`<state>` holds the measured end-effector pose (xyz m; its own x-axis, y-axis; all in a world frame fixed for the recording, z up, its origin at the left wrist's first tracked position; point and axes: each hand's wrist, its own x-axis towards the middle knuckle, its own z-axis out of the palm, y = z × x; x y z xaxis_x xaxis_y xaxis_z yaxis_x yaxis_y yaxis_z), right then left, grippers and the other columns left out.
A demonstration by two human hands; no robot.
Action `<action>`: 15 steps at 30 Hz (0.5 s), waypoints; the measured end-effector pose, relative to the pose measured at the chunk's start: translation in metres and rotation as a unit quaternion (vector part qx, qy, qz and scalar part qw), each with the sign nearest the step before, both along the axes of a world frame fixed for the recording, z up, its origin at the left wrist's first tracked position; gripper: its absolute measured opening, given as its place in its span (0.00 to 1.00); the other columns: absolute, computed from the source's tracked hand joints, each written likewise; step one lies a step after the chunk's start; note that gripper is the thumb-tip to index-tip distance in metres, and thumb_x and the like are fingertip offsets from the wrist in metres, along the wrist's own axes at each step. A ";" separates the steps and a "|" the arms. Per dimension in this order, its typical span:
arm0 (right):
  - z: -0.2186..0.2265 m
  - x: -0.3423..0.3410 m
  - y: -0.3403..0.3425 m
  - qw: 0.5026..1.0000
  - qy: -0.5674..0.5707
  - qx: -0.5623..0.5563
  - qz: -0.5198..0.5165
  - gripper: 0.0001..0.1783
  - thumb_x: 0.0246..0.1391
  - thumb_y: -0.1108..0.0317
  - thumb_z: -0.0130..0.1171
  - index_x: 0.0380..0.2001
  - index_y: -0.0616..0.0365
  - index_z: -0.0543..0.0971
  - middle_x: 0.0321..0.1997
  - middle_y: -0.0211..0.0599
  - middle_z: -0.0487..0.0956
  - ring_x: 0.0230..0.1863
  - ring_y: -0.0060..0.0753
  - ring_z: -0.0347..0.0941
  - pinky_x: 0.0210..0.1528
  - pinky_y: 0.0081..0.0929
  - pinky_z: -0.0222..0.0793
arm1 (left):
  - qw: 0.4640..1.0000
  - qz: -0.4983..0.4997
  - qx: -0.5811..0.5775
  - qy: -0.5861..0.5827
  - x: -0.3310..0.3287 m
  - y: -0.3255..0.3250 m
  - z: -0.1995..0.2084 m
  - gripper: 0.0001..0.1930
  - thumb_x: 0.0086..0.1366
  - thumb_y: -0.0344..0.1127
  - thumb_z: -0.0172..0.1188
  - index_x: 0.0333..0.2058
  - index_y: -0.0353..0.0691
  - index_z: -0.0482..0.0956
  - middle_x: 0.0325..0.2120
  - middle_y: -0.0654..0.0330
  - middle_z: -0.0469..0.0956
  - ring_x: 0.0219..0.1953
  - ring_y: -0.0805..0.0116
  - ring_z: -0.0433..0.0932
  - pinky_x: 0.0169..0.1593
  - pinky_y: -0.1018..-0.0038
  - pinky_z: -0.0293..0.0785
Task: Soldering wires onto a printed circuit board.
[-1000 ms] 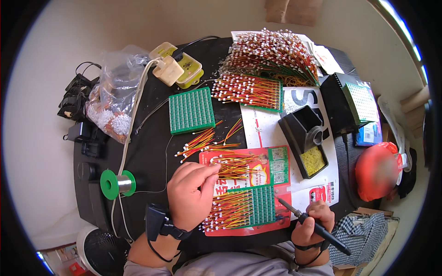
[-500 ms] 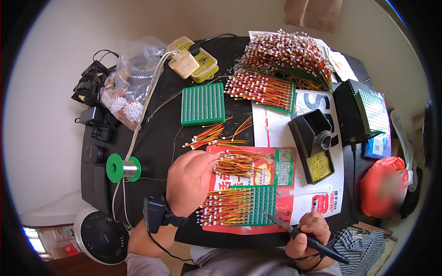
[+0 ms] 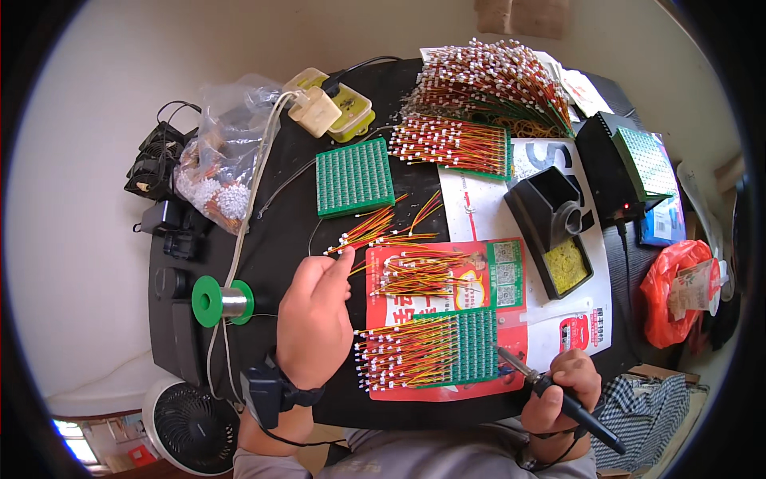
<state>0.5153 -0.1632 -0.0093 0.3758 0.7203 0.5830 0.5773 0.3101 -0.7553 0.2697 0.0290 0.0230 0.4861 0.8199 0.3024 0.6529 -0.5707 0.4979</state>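
My left hand [image 3: 315,319] is closed in a pinch left of the red printed sheet, with a thin red-and-yellow wire lead [image 3: 357,270] sticking out from the fingertips. In my right hand [image 3: 562,391] is a soldering iron [image 3: 570,409]; its tip points up and left, close to the right edge of a green circuit board panel [image 3: 476,343]. Rows of red-and-yellow wires with white connectors [image 3: 399,351] run leftward from that panel. Loose wire leads [image 3: 423,275] lie on the red sheet [image 3: 511,319] just above it, and more loose leads [image 3: 371,227] lie farther back.
A second green panel [image 3: 353,180] stands behind the loose leads. Wired boards [image 3: 451,144] are stacked at the back. The black iron stand [image 3: 545,219] with yellow sponge [image 3: 566,266] is to the right. A green solder spool [image 3: 209,301] and white cable [image 3: 254,195] are on the left.
My left hand has come off the loose leads on the red sheet and pulled slightly left, a lead in its fingers. The iron's tip has moved right, off the panel's middle to its edge.
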 end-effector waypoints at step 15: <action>0.000 -0.005 0.005 1.000 0.009 -0.010 0.000 0.16 0.62 0.57 0.55 0.33 0.59 0.66 0.23 0.35 0.65 0.24 0.27 0.61 0.27 0.26 0.57 | 0.818 -0.058 -0.471 -0.325 0.009 -0.025 0.013 0.12 0.73 0.23 0.52 0.51 0.25 0.77 0.39 0.55 0.76 0.38 0.66 0.85 0.41 0.74 0.85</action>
